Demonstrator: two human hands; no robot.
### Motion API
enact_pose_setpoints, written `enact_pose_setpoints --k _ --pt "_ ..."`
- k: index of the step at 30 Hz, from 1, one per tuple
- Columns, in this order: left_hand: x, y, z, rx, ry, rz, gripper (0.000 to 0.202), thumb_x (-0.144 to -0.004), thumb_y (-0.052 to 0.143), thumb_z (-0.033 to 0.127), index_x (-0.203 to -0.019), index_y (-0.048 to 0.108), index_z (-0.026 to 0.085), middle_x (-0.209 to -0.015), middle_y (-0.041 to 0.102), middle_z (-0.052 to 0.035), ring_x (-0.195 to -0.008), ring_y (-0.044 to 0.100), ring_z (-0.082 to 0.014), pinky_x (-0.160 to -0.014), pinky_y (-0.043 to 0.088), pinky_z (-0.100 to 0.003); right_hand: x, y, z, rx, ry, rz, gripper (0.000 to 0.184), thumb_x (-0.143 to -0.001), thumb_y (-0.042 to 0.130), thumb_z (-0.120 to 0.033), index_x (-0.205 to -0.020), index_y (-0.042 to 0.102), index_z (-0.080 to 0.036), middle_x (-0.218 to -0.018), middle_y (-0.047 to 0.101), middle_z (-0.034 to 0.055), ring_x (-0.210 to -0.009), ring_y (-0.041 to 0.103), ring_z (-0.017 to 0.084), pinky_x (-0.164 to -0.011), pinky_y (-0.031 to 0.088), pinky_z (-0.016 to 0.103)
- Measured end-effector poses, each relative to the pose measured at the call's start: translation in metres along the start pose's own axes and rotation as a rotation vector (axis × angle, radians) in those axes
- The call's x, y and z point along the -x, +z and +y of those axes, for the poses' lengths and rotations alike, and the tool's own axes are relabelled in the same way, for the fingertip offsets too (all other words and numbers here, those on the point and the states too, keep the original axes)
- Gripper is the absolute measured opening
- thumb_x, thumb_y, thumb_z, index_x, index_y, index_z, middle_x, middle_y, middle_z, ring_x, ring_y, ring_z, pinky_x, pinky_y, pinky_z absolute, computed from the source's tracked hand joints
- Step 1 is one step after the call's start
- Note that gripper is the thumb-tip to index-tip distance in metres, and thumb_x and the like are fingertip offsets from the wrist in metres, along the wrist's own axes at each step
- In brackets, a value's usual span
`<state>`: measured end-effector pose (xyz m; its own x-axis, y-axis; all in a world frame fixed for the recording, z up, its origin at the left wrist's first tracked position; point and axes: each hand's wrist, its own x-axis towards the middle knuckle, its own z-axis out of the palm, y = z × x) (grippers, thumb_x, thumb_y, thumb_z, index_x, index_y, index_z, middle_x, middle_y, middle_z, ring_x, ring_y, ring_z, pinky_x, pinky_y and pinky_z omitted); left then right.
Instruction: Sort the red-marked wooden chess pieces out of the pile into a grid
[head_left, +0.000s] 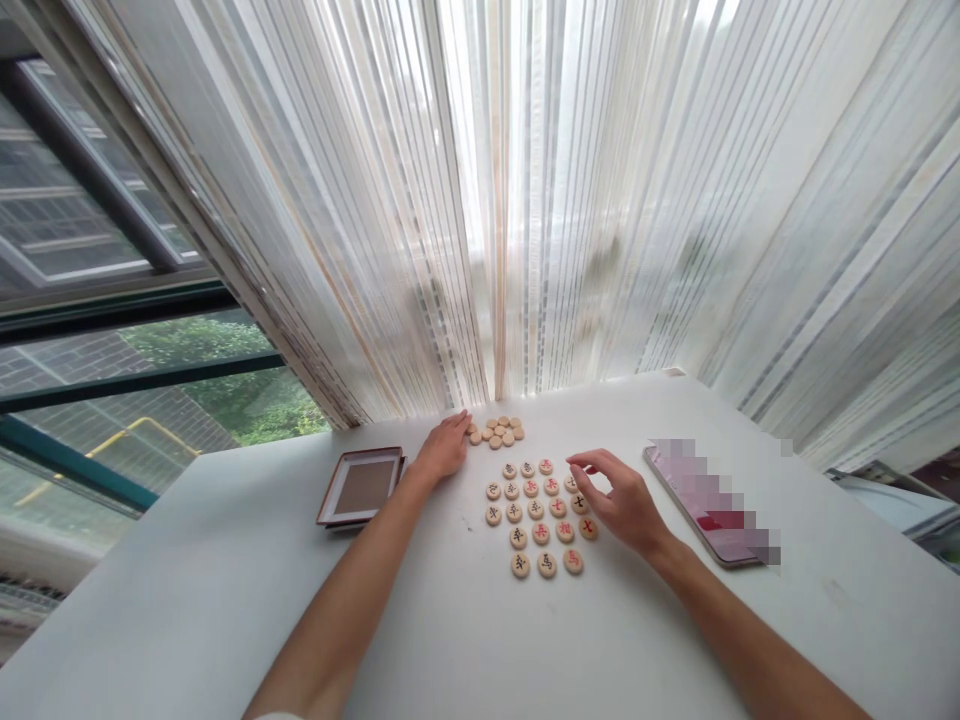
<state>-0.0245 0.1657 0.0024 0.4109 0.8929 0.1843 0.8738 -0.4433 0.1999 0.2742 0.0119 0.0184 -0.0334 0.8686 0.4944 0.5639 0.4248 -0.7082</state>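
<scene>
Round wooden Chinese chess pieces (pixel 535 509), marked with black or red characters, lie face up in rough rows on the white table. My left hand (pixel 448 447) rests flat beyond them, fingers stretched out beside a cluster of plain-sided pieces (pixel 499 433), touching or partly covering its left end. Over the right edge of the rows hovers my right hand (pixel 619 497). Its thumb and index finger are curved with a small gap between the tips, and no piece shows in them. One black-marked piece (pixel 571 483) is partly hidden under the thumb.
A shallow brown-rimmed box (pixel 364 487) stands left of my left forearm. To the right lies a phone (pixel 705 510), its screen partly blurred out. A striped sheer curtain (pixel 495 200) hangs along the table's far edge, and a window (pixel 150 370) is at the left.
</scene>
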Motion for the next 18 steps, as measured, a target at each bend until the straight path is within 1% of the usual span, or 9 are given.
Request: enact_pose_setpoints --k 3,5,9,11,13,16,18 --pt "0.0 -0.002 0.0 -0.066 -0.052 -0.009 0.048 -0.091 0.043 0.009 -0.138 0.05 0.013 -0.15 0.046 -0.0129 -0.136 0.045 -0.023 -0.114 0.034 -0.034 0.001 0.0 -0.002 -0.019 0.007 -0.016 0.017 -0.095 0.053 -0.033 -0.1 0.067 -0.024 -0.101 0.067 0.0075 -0.089 0.063 0.022 -0.045 0.053 0.023" --pt "0.003 -0.005 0.001 -0.112 -0.097 0.001 0.043 -0.093 0.042 0.012 -0.134 0.055 0.013 -0.145 0.051 -0.0145 -0.132 0.05 -0.0246 -0.111 0.037 -0.036 0.001 0.001 -0.003 -0.022 0.002 -0.025 0.017 -0.096 0.053 -0.033 -0.1 0.067 -0.024 -0.101 0.067 0.0074 -0.089 0.064 0.022 -0.046 0.053 0.023" --pt "0.016 -0.013 0.007 -0.195 -0.161 0.03 0.035 -0.099 0.038 0.021 -0.12 0.065 0.016 -0.124 0.067 -0.0162 -0.113 0.064 -0.0272 -0.101 0.044 -0.04 0.001 0.001 -0.005 -0.024 -0.006 -0.051 0.017 -0.096 0.053 -0.033 -0.1 0.067 -0.024 -0.1 0.067 0.0073 -0.09 0.063 0.022 -0.048 0.054 0.023" --pt "0.025 -0.017 0.013 -0.224 -0.162 0.035 0.033 -0.1 0.038 0.023 -0.113 0.068 0.017 -0.114 0.071 -0.0161 -0.107 0.066 -0.0274 -0.097 0.047 -0.04 0.001 0.001 -0.006 -0.02 -0.008 -0.056 0.017 -0.096 0.053 -0.033 -0.1 0.067 -0.024 -0.099 0.067 0.0073 -0.09 0.063 0.022 -0.049 0.055 0.023" --pt "0.037 -0.02 0.019 -0.24 -0.146 0.035 0.031 -0.1 0.04 0.023 -0.109 0.069 0.017 -0.11 0.072 -0.0156 -0.105 0.067 -0.0272 -0.095 0.047 -0.039 0.001 0.0 -0.007 -0.016 -0.017 -0.059 0.018 -0.096 0.052 -0.033 -0.099 0.068 -0.024 -0.099 0.067 0.0075 -0.089 0.063 0.022 -0.05 0.055 0.024" --pt "0.06 -0.022 0.03 -0.244 -0.108 0.031 0.028 -0.099 0.042 0.019 -0.106 0.069 0.017 -0.11 0.072 -0.0156 -0.104 0.067 -0.0272 -0.095 0.047 -0.039 0.002 0.0 -0.008 -0.009 -0.038 -0.062 0.019 -0.096 0.052 -0.033 -0.1 0.068 -0.023 -0.098 0.068 0.0078 -0.089 0.064 0.022 -0.05 0.054 0.024" --pt "0.078 -0.022 0.038 -0.235 -0.075 0.029 0.028 -0.097 0.042 0.014 -0.109 0.068 0.017 -0.112 0.071 -0.0154 -0.107 0.066 -0.0272 -0.097 0.046 -0.039 0.002 0.001 -0.009 -0.001 -0.051 -0.066 0.02 -0.096 0.052 -0.034 -0.099 0.068 -0.023 -0.098 0.068 0.0078 -0.089 0.064 0.022 -0.05 0.054 0.024"
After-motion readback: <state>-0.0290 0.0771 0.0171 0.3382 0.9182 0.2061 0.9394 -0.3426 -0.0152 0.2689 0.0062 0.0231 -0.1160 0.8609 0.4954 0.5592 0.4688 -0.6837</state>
